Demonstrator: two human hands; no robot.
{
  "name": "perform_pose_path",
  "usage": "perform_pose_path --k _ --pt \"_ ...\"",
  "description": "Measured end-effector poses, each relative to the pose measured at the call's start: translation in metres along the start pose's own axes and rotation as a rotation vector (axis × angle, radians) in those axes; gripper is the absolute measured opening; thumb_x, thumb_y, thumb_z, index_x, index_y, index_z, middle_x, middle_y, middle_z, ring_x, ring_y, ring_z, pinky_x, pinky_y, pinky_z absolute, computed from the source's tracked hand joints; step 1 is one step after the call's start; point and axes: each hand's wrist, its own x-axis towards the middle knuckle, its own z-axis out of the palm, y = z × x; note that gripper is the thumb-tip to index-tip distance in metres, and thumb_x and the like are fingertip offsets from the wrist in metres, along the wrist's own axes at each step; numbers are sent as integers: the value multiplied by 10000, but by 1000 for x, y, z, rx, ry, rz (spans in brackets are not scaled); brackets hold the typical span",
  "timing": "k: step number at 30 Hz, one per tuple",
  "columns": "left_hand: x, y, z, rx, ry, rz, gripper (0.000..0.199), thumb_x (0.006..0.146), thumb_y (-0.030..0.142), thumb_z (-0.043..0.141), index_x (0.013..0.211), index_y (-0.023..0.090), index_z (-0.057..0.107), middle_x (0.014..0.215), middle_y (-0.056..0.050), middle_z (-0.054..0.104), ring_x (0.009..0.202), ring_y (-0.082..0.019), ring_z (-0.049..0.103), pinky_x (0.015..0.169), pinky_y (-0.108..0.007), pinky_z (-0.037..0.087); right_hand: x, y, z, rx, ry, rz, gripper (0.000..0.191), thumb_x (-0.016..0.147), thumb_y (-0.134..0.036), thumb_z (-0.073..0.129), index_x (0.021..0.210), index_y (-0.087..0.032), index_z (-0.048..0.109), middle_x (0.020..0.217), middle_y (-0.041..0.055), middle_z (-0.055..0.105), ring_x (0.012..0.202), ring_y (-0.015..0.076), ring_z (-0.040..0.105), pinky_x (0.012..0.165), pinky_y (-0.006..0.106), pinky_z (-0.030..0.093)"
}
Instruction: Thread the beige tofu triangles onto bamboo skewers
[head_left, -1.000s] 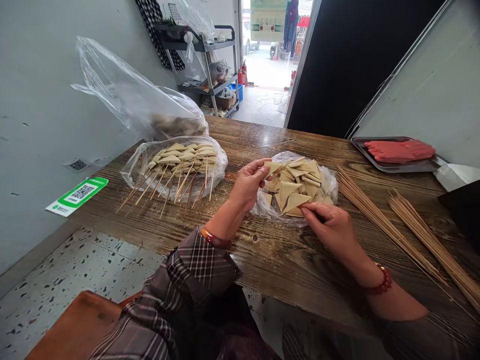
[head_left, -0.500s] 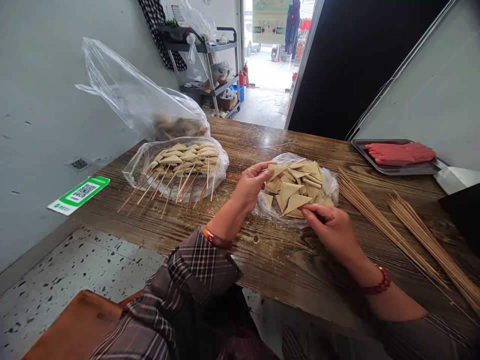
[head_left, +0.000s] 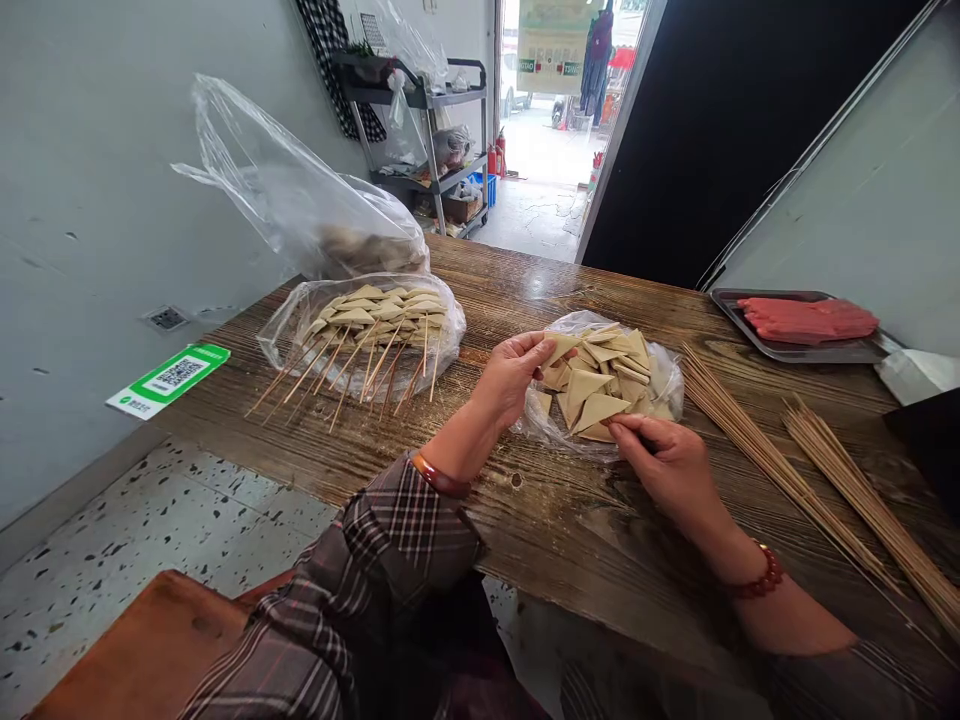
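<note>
Head view, left to right: what comes first?

A green card (head_left: 171, 380) at the left edge, then a tall bag (head_left: 300, 190) in the upper left. Just below that, a low bag (head_left: 277, 335) holds skewered pieces (head_left: 375, 312), handles toward the bottom of the frame.

And the left hand (head_left: 514, 380)?

At the centre, thumb and fingertips pinched together on a folded piece (head_left: 559, 347), over the left edge of the loose pile (head_left: 589, 385). The pile sits on a crumpled bag (head_left: 667, 370) right of centre.

How should such a piece handle?

Light, I'd judge, pliable but a little leathery, maybe slightly slick, and liable to unfold or tear if tugged. I'd take it by a corner or across the folded layers, with a gentle pinch.

What is the left hand's pose?

Its forearm slants up and rightward from the bottom of the frame, a bangle (head_left: 441, 478) at the cuff.

And the right hand (head_left: 671, 460)?

Right of centre, lower than the left, coming in from the lower right. Thumb and forefinger meet at the corner of a triangle (head_left: 598, 412) on the pile's near side, other fingers curled. Whether they grip that corner or merely touch it, I cannot tell.

Past it?

Two bundles of bare sticks (head_left: 784, 468) slanting toward the lower right corner; above them, at the upper right, a tray (head_left: 817, 353) carries a pink stack (head_left: 806, 320).
</note>
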Motion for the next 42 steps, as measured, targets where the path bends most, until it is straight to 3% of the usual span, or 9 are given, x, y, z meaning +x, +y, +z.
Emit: perform_pose_path --k 19,30,37,42 --pt "0 -6 0 -55 -60 -55 263 728 353 790 870 133 769 807 -83 741 618 -86 565 511 -197 303 2 4 -1 2 -2 -18 167 863 -296 632 813 -211 767 795 40 783 671 194 721 680 310 584" --pt "-2 -9 2 -58 -76 -93 273 756 370 767 875 125 752 843 -80 746 654 -100 607 611 -219 409 2 2 -1 7 -6 1 162 856 -301 636 812 -214 764 806 38 782 697 191 720 689 300 575" --pt "-6 -6 7 -8 -127 -70 266 767 364 757 837 107 764 806 -85 734 625 -75 560 518 -187 318 1 2 -1 11 -21 13 173 864 -298 628 814 -203 764 770 33 772 652 179 701 670 294 562" --pt "-4 -6 6 -67 -35 -124 267 781 300 761 993 139 738 875 -59 732 672 -83 599 554 -182 372 3 0 0 1 23 2 162 869 -292 637 836 -197 765 790 37 778 670 179 708 665 290 561"
